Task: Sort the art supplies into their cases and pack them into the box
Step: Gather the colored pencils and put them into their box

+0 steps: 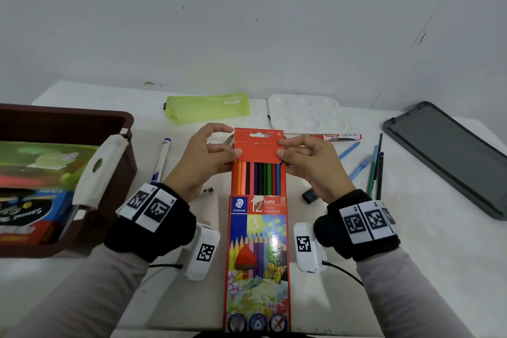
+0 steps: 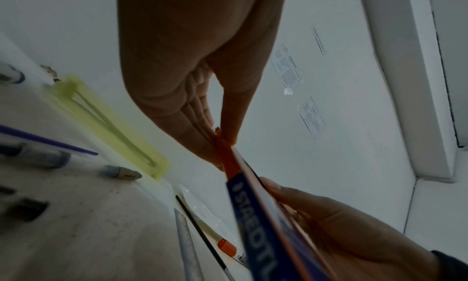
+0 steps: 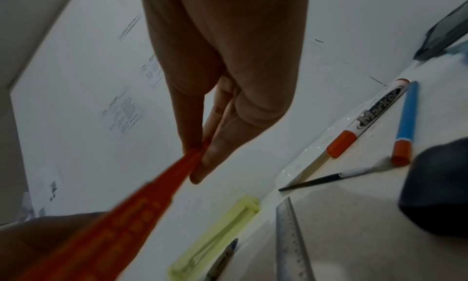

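Both hands pinch the pencil box [image 1: 258,241] flap [image 1: 258,147] at its 12 o'clock end: left hand [image 1: 204,158] on the left corner, right hand [image 1: 308,162] on the right. Box is mid-table, long axis 12–6, pencils [image 1: 258,177] showing below the flap. Likely next: tuck the flap toward 6; brown bin [image 1: 90,118] sits at 9, left hand nearer.

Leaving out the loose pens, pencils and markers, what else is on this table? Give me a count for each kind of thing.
Coloured-pencil pack: 1
Green zip pouch: 1
White paint palette: 1
Brown box: 1
Dark lid: 1
Black eraser: 1
Ruler: 1
Total: 7
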